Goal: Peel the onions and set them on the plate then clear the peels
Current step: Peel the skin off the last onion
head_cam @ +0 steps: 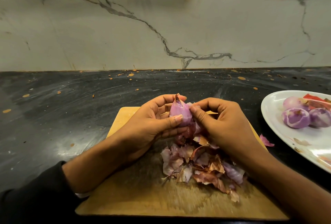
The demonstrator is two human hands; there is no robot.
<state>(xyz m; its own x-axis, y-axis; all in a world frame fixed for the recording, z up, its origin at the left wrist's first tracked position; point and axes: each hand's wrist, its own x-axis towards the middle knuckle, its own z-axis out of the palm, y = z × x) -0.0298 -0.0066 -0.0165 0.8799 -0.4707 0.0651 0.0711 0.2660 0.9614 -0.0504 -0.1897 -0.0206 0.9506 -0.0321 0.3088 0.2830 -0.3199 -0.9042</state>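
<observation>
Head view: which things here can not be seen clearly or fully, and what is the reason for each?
- Plate: its right part is cut off by the frame edge, so the onion count is uncertain.
- Red item on the plate: cut off, cannot be identified.
- Onion: its lower part is hidden by the left hand and right hand.
- Cutting board: near part blurred.
- Peel pile: partly covered by the right forearm.
</observation>
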